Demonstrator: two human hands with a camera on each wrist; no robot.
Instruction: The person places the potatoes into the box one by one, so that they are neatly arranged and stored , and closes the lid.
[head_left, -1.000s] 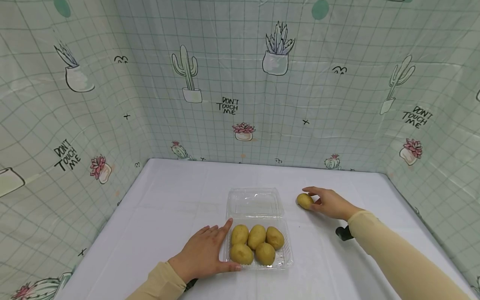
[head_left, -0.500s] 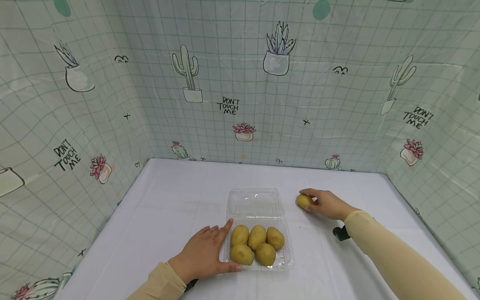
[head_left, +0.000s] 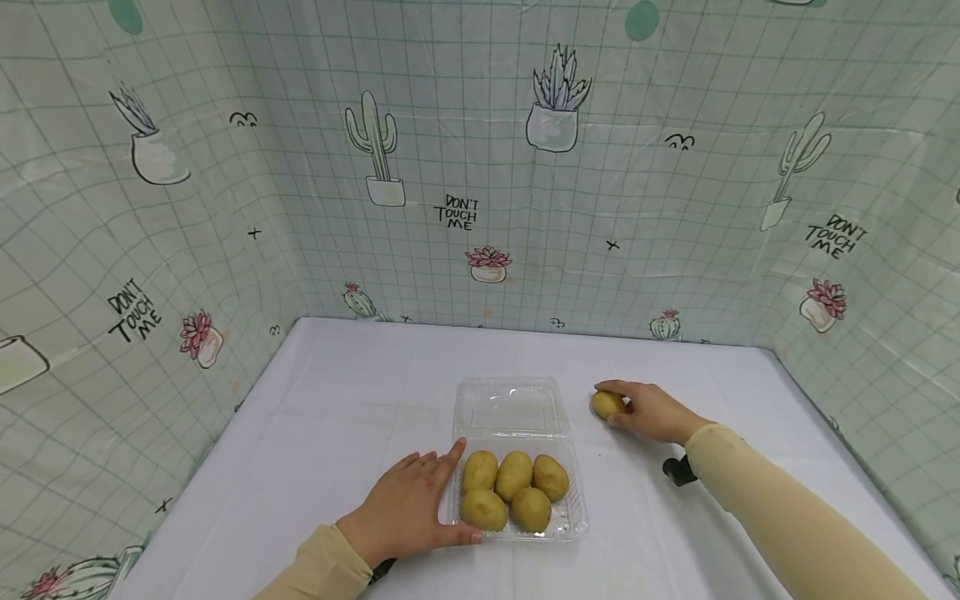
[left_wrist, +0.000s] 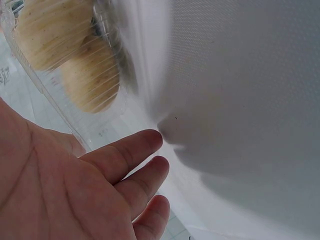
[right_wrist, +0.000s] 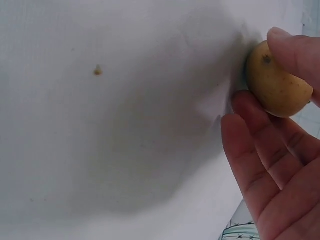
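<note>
A clear plastic clamshell box [head_left: 567,521] stands with its lid [head_left: 510,406] folded back, several potatoes [head_left: 514,475] lying in its base. My left hand [head_left: 408,507] rests along the left side of the box, fingers spread and thumb at its front edge. In the left wrist view, potatoes [left_wrist: 92,75] show through the ribbed wall near the fingers. To the right of the lid, my right hand [head_left: 654,412] grips a single potato [head_left: 607,405] between thumb and fingers. The right wrist view shows the thumb over that potato [right_wrist: 280,85], close to the tablecloth.
A white cloth [head_left: 360,375] covers the table. Grid-patterned curtains with cactus drawings [head_left: 480,167] enclose the back and both sides. A small brown speck [right_wrist: 98,71] lies on the cloth in the right wrist view.
My right hand has closed its fingers further round the potato and shifted slightly left. The potato has moved a little left with it. The left hand and the box have stayed put.
</note>
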